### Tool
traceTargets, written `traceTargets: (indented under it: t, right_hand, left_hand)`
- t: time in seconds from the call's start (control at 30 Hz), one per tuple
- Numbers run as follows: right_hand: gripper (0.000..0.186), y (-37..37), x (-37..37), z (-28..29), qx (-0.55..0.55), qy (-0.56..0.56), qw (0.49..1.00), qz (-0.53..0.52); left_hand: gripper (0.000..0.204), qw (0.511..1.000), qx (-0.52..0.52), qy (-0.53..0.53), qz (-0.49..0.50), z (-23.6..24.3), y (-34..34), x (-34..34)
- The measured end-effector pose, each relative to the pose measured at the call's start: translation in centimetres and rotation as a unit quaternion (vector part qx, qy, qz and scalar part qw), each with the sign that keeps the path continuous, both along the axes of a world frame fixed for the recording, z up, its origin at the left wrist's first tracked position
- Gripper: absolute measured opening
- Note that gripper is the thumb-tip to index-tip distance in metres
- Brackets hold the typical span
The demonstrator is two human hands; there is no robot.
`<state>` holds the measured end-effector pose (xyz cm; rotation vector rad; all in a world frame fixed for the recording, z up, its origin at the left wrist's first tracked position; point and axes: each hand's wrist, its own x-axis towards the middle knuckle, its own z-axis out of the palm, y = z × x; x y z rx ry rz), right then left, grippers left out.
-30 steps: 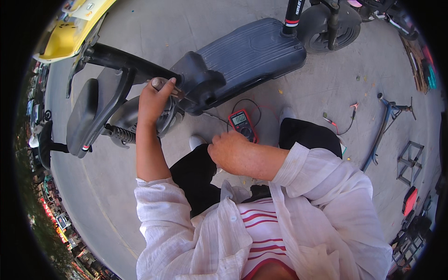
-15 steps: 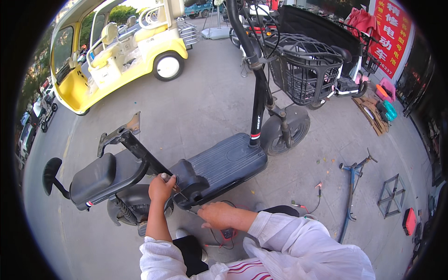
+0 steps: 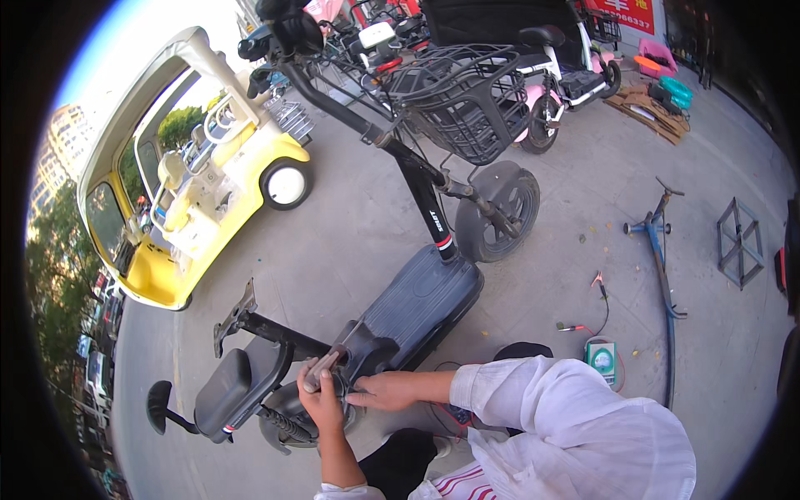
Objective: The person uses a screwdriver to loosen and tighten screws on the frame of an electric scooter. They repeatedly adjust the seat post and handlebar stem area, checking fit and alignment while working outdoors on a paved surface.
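A black electric scooter (image 3: 408, 304) with a ribbed deck, a padded seat (image 3: 223, 387) and a front basket stands across the middle. My left hand (image 3: 322, 404) is closed at the rear of the deck, beside the seat frame tube; a brownish elongated shape shows at its fingers, too unclear to name. My right hand (image 3: 387, 392) reaches in from the right, fingers bent together at the deck's rear lower edge, close to the left hand. What its fingertips pinch, if anything, is hidden. Below my right wrist lies a red and dark meter (image 3: 457, 414) with thin leads, partly covered by my sleeve.
At right on the paving are a green and white box-shaped device (image 3: 602, 360), clip leads (image 3: 600, 283), a blue metal stand (image 3: 661, 267) and a square metal frame (image 3: 740, 244). A yellow and white cart (image 3: 225, 192) stands far left. Cardboard (image 3: 646, 112) and parked scooters (image 3: 575, 79) are behind.
The view has tilted and swung, so the scooter leans differently and the green device now shows. My left hand has changed its grip at the deck's rear; both hands are closer together.
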<state>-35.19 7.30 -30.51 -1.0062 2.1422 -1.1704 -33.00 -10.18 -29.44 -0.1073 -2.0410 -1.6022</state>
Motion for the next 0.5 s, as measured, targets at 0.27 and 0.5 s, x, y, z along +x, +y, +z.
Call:
traceTargets:
  t: [0.27,0.5]
  right_hand:
    - [0.050,-0.6,0.7,0.3,-0.390,-0.509,0.766,0.031]
    - [0.038,-1.8,0.3,-0.4,-0.450,-0.474,0.718,-0.238]
  left_hand:
    - [0.042,0.976,-0.216,0.008,0.040,-0.3,4.9,5.5]
    - [0.052,0.978,-0.206,-0.036,0.017,1.0,7.3,5.7]
